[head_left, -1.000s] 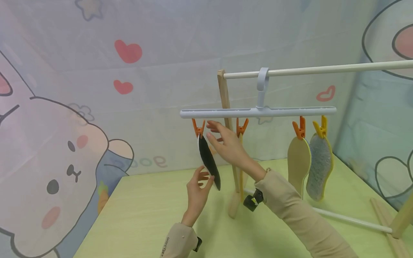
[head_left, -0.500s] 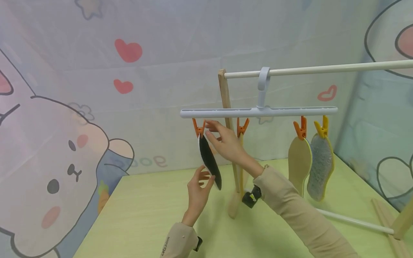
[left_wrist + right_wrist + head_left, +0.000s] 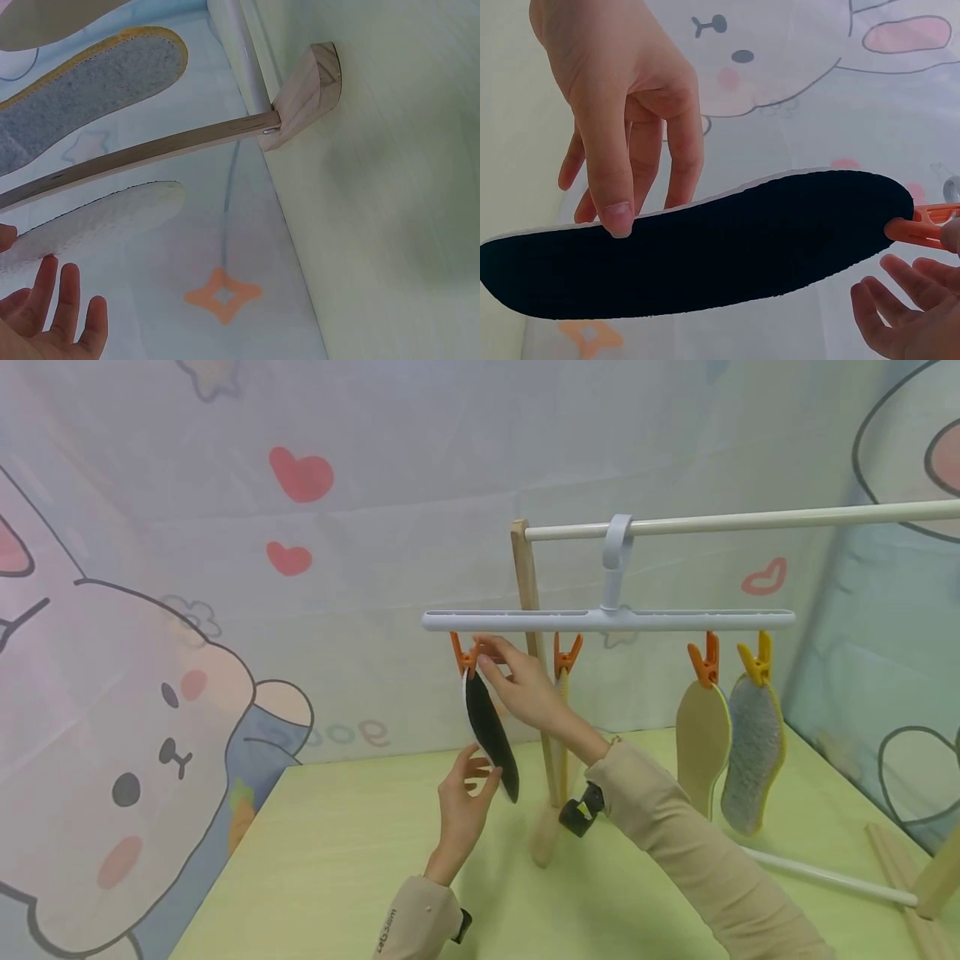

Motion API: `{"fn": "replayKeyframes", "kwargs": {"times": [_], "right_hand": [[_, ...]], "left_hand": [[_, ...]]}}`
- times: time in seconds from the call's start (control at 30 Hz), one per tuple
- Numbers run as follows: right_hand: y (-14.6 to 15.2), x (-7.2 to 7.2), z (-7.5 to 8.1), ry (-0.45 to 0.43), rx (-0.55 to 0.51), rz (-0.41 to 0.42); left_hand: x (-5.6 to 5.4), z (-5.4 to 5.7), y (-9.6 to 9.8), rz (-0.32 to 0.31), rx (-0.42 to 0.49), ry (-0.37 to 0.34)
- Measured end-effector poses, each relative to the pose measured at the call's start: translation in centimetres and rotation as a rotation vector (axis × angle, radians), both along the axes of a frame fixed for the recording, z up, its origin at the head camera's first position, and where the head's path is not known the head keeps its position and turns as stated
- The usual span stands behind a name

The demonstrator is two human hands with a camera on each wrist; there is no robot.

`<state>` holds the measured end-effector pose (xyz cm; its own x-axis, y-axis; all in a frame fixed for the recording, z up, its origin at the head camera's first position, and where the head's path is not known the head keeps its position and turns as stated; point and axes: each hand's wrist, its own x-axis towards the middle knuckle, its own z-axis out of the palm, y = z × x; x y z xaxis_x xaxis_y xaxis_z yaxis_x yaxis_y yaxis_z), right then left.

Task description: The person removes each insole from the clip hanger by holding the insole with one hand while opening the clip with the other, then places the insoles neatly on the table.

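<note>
the black insole (image 3: 491, 735) hangs aslant from an orange clip (image 3: 467, 661) below the left end of the white hanger (image 3: 525, 622), over the desk (image 3: 337, 860). the left hand (image 3: 461, 797) pinches the insole's lower part, thumb on the dark face, fingers behind. the right hand (image 3: 525, 689) has its fingers at the clip's arms, touching at least 1; whether they squeeze it cannot be told. the step in hand seems to be working this clip while the insole is steadied, though fixing or freeing stays unclear. the next move likely calls for pressing both arms together without losing the insole. a tan insole (image 3: 702, 743) and a grey insole (image 3: 752, 756) hang at the other end.
</note>
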<state>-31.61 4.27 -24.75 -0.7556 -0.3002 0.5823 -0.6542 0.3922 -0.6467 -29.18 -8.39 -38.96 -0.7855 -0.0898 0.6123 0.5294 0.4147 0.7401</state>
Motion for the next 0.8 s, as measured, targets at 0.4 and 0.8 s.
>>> {"fn": "replayKeyframes", "kwargs": {"times": [0.4,0.8], "right_hand": [[-0.2,-0.2,0.4,0.004,0.0,0.02],[-0.3,0.0,0.7,-0.004,-0.034,0.056]], "left_hand": [[0.1,0.1,0.1,0.0,-0.014,0.02],[1.3,1.4,0.8,-0.002,0.006,-0.016]]}}
